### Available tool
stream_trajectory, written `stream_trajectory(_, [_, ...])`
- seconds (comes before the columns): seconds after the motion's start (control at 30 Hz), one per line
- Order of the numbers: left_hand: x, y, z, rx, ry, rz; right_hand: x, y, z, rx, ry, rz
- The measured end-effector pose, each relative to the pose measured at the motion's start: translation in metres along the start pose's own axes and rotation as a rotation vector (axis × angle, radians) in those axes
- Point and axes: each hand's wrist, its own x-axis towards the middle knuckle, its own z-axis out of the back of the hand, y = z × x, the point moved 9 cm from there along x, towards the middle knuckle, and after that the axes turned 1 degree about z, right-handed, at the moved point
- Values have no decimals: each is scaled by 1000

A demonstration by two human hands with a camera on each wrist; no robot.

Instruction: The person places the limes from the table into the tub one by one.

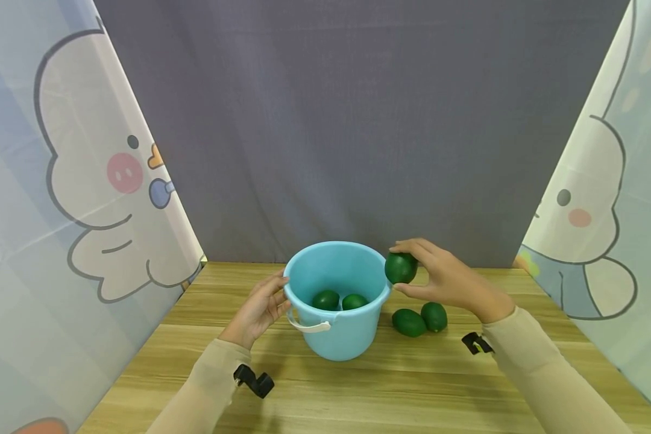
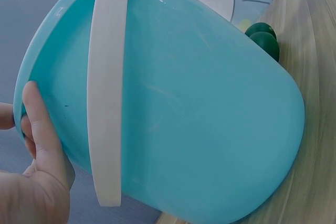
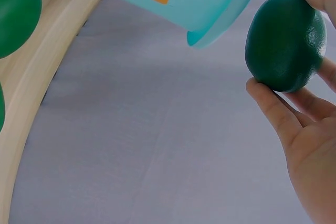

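A light blue bucket stands upright on the table, two dark green avocados inside it. At its left side my left hand holds the rim, with the thumb against the outer wall. My right hand grips another avocado between thumb and fingers, just beside the right part of the rim. In the right wrist view this avocado is smooth and glossy, apart from the bucket. Two more avocados lie on the table right of the bucket, below my right hand.
The bucket's white handle hangs down at its front left. Under everything is a wood-grain table. A grey cloth closes off the back, and cartoon-print curtains flank both sides.
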Motion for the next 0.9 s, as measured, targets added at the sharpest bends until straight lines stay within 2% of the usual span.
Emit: stream_trajectory(0.9, [0,0,-2,0,31,-6,17,7,-12,18,-3,58])
